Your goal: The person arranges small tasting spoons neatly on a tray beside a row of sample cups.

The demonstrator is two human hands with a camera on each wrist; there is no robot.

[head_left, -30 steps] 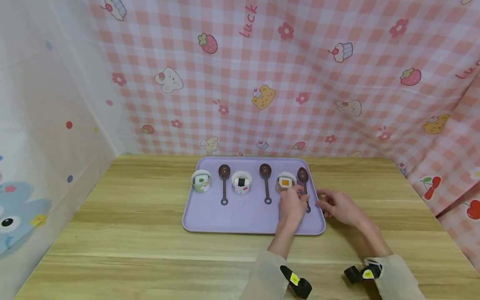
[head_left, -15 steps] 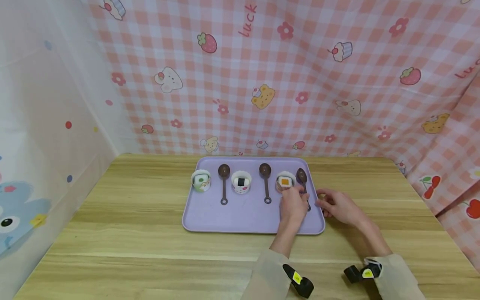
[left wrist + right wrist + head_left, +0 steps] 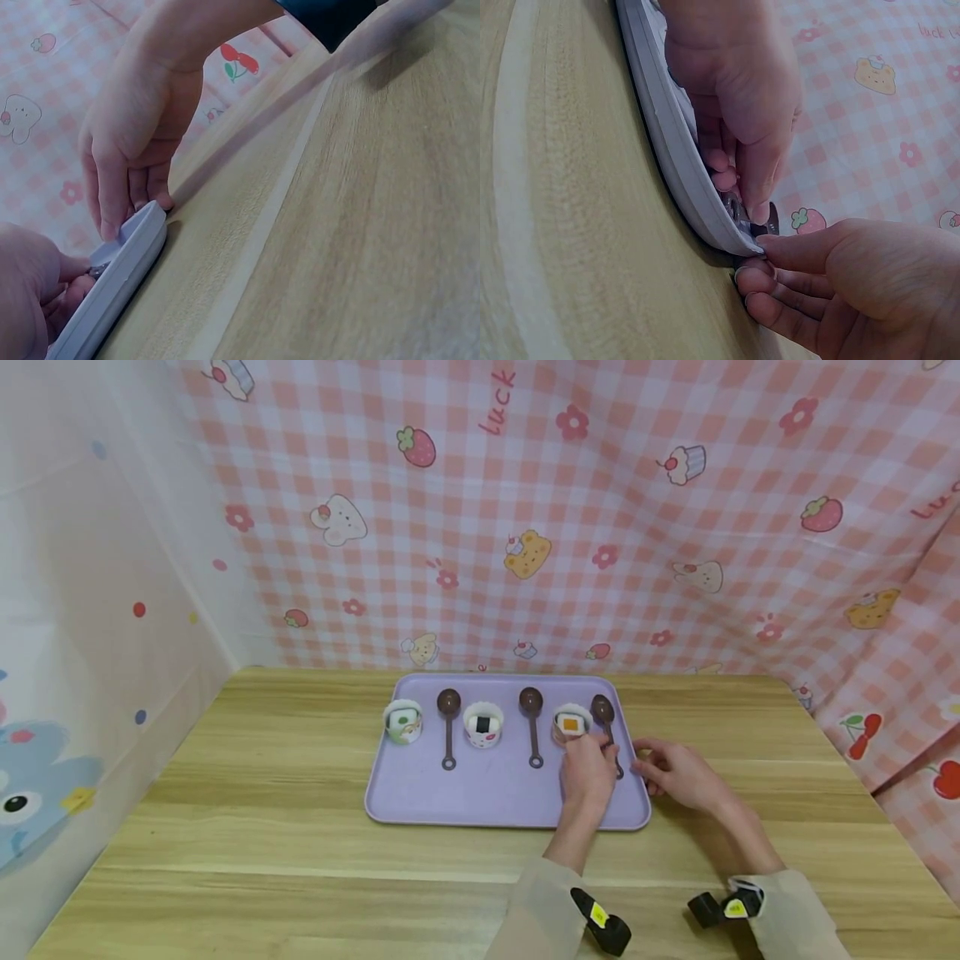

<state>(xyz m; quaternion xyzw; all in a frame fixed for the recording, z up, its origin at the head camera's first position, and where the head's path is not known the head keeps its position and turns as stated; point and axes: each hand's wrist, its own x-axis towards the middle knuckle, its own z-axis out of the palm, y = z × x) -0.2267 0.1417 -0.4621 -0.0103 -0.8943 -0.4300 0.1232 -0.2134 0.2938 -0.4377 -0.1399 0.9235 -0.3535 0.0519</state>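
Note:
On the lilac tray [image 3: 457,802] lies a dark brown spoon [image 3: 603,708] near the right rim, slightly slanted. My left hand [image 3: 588,768] reaches over the tray and pinches this spoon's handle [image 3: 97,271]; its fingers hide part of the handle. The right hand [image 3: 678,772] holds the tray's right rim, thumb on top and fingers curled below the edge in the right wrist view. Just beyond the left hand stands a small cup [image 3: 576,707] with a white block topped by an orange square [image 3: 571,725].
Two more brown spoons, one at the left [image 3: 448,703] and one mid-tray [image 3: 531,702], lie with handles toward me. A cup with a black-banded rice ball [image 3: 483,725] stands between them; a green cup [image 3: 403,727] is far left. A checked cloth [image 3: 465,527] hangs behind the wooden table [image 3: 262,827].
The right-hand spoon has shifted a little and its handle end has swung slightly right and away from me. My left hand has moved slightly right; the right hand stays at the rim.

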